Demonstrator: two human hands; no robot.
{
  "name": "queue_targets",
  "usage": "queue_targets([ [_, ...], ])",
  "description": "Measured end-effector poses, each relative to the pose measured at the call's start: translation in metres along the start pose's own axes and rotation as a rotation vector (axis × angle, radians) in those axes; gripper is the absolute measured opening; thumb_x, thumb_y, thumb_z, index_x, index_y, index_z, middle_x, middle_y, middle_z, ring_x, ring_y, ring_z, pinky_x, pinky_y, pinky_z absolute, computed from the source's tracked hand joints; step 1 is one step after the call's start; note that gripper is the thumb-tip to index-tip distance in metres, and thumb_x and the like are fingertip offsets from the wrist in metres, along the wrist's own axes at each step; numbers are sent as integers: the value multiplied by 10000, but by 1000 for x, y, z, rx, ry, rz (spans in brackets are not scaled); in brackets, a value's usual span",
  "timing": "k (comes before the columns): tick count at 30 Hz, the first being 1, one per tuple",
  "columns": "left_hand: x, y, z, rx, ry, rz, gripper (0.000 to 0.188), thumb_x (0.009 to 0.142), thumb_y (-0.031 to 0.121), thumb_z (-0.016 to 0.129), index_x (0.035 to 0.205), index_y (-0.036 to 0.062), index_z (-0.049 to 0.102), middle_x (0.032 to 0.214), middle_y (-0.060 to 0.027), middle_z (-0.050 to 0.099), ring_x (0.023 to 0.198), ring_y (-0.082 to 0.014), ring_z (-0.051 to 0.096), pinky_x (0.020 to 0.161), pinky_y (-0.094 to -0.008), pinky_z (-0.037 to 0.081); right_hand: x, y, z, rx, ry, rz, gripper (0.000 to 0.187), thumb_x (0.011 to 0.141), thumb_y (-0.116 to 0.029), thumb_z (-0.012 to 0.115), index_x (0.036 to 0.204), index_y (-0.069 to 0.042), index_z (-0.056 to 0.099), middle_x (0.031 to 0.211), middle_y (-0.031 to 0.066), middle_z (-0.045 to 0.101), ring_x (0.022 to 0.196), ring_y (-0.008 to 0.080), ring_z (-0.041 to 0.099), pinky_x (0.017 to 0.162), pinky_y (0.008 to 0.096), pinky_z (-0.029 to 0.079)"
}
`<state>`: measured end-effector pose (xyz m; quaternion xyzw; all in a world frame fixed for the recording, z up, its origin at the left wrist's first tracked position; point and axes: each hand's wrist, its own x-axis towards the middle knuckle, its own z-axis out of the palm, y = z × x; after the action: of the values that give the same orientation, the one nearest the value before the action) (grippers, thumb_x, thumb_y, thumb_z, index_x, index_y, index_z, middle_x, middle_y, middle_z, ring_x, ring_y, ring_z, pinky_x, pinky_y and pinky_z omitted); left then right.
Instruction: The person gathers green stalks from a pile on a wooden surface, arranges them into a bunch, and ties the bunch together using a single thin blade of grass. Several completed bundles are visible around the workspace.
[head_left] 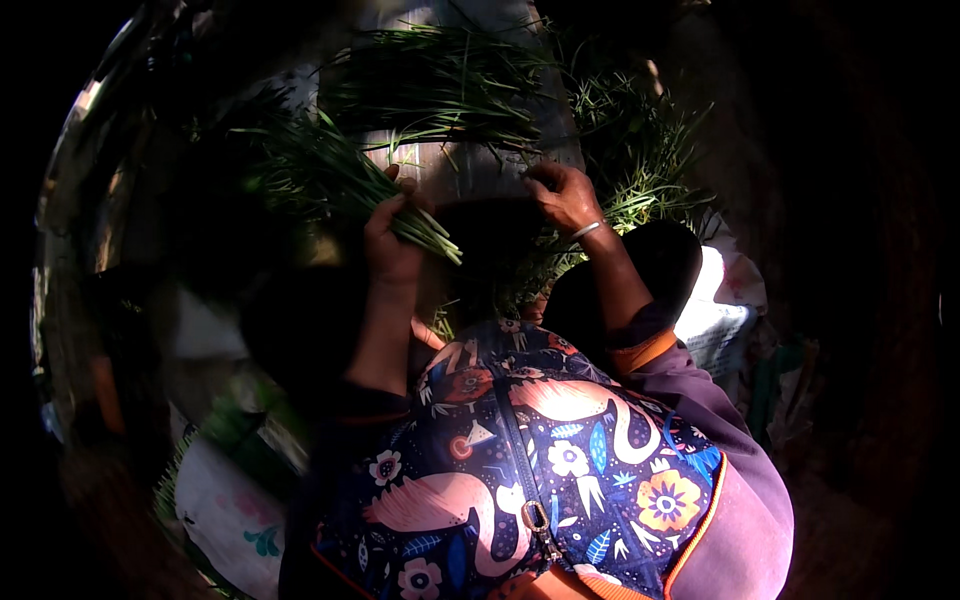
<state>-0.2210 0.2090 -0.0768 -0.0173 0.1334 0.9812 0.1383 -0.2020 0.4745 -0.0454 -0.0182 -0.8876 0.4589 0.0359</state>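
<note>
A bunch of long green chives (355, 180) with pale cut ends is gripped in my left hand (392, 235). The leaves fan out toward the far left, and the pale ends point down to the right. My right hand (568, 195), with a white bangle at its wrist, is at the near right edge of a wooden board (445, 170). Its thumb and fingers are pinched together; what they hold, if anything, is too small to tell. A pile of loose chives (440, 85) lies across the board beyond both hands.
More loose greens (640, 150) lie in a heap right of the board. A pale sack (725, 300) sits at the right, and a white printed sack (235, 500) with greens around it is at the lower left. Deep shadow hides much of both sides.
</note>
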Motion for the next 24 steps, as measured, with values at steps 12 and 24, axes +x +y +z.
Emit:
queue_targets([
  [12, 0, -28, -38, 100, 319, -242, 226, 824, 58, 638, 1035, 50, 555, 822, -65, 621, 690, -188, 583, 626, -343, 485, 81, 11, -3, -620, -95, -32, 251, 788, -301, 625, 945, -119, 700, 929, 151, 672, 898, 351, 635, 796, 432, 507],
  [24, 0, -40, -28, 369, 455, -230, 240, 765, 74, 759, 962, 64, 622, 815, -49, 647, 613, -162, 584, 552, -300, 495, -53, -19, 49, 253, -221, 129, 204, 844, -172, 675, 915, 19, 661, 773, 0, 632, 721, 66, 539, 678, 237, 454],
])
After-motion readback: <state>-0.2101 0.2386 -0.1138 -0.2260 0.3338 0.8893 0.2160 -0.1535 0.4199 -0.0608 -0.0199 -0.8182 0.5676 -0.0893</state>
